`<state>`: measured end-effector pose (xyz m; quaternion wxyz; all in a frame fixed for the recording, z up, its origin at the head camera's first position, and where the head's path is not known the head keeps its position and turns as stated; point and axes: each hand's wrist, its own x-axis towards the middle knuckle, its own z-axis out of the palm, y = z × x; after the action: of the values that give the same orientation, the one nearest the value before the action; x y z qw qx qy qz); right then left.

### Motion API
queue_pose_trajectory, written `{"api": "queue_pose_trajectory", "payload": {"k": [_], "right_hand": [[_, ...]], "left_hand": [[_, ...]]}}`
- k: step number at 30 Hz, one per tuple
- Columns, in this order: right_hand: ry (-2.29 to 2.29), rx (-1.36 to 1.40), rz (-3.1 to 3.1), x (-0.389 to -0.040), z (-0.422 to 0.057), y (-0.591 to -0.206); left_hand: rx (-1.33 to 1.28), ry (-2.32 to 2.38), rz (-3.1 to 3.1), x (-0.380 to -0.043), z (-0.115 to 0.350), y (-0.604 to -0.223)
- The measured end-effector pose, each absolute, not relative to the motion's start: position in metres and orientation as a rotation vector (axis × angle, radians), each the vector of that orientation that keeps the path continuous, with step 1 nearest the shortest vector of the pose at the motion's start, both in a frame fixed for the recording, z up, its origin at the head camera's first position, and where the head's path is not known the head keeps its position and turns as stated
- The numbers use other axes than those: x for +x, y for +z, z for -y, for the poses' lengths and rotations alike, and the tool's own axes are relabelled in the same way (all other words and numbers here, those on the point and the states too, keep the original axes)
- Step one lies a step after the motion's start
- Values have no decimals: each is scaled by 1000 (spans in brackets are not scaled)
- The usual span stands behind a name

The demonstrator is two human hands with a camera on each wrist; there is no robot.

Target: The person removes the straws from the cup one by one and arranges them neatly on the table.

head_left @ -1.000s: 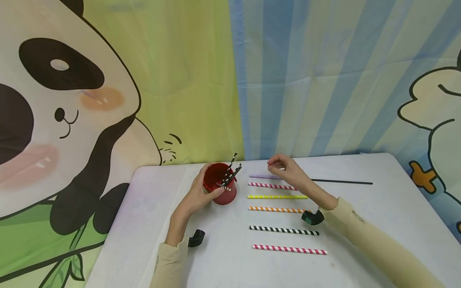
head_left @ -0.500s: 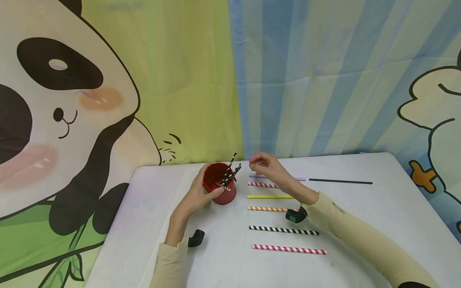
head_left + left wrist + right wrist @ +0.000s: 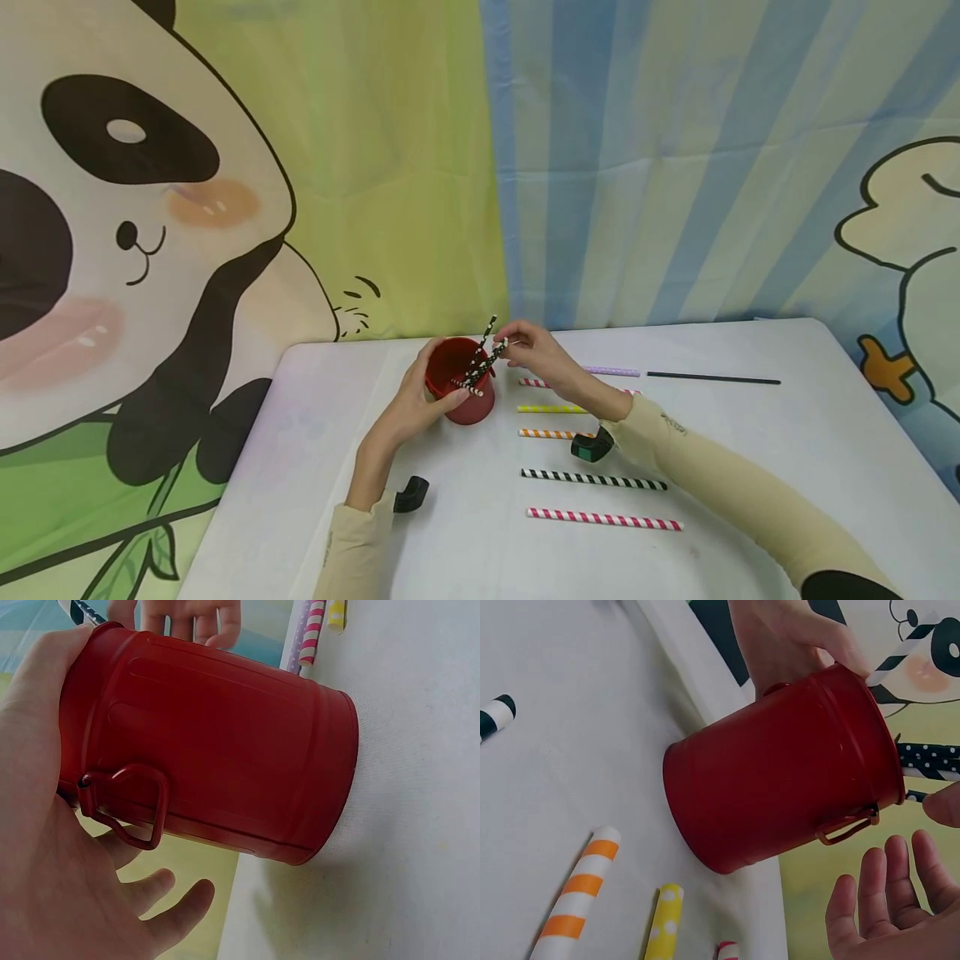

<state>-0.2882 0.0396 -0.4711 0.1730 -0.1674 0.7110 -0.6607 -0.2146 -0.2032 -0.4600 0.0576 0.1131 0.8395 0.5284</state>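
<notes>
My left hand [image 3: 411, 402] grips a small red metal bucket [image 3: 472, 408] at its rim, thumb on the near side. The bucket stands tilted, as both wrist views show, with a wire handle loop [image 3: 161, 806] on its side. Several paper straws [image 3: 487, 360], black with white dots and black-and-white striped, lean out of its mouth. Beside their upper ends is my right hand [image 3: 542, 358]. In the right wrist view its thumb [image 3: 943, 805] is right at the dotted straws [image 3: 930, 759], while its fingers [image 3: 874, 889] stay loosely bent and apart from them.
Right of the bucket, several straws lie in a row: lilac [image 3: 611, 371], yellow [image 3: 551, 409], orange-striped [image 3: 547, 433], black-striped [image 3: 592, 479] and pink-striped [image 3: 603, 519]. A thin black stick [image 3: 712, 377] lies farther right. Printed curtains [image 3: 600, 167] hang behind the white table [image 3: 750, 467].
My right hand has moved left, from above the lilac straw to the straws in the bucket. The left hand and the bucket have stayed in place.
</notes>
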Motion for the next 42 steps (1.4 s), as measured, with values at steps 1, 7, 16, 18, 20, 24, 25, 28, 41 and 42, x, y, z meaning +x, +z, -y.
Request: {"api": "queue_pose_trajectory", "payload": {"k": [1,7,16,18,20,24,25,28,41,42], "right_hand": [[-1874,-475,-2017,-288,-38,-472],[-1865,-455,-2028,-289,-29,-475],[-1932,-475,-1983,-288,-21,-476],[-1943,-460,-1975,-288,-20,-476],[-1951,-455,-1972,-288,-19,-476],[-1970,-459,-1960,-288,-18,-477],[-1973,-462,-1958,-288,-18,-476],[-1979,-464,-1955,-288,-17,-476],[-1954,-452,-2004,-288,-20,-472],[-1955,-448,-2004,-288,-20,-471]], "left_hand": [[348,1607,-2543,-215,203,-460],[358,1621,-2536,-214,203,-461],[355,1620,-2541,-214,205,-462],[360,1627,-2540,-214,205,-464],[364,1643,-2534,-215,205,-466],[375,1655,-2541,-215,205,-467],[383,1657,-2543,-216,205,-468],[420,1665,-2543,-217,206,-470],[409,1671,-2509,-219,205,-468],[411,1674,-2509,-219,205,-468]]}}
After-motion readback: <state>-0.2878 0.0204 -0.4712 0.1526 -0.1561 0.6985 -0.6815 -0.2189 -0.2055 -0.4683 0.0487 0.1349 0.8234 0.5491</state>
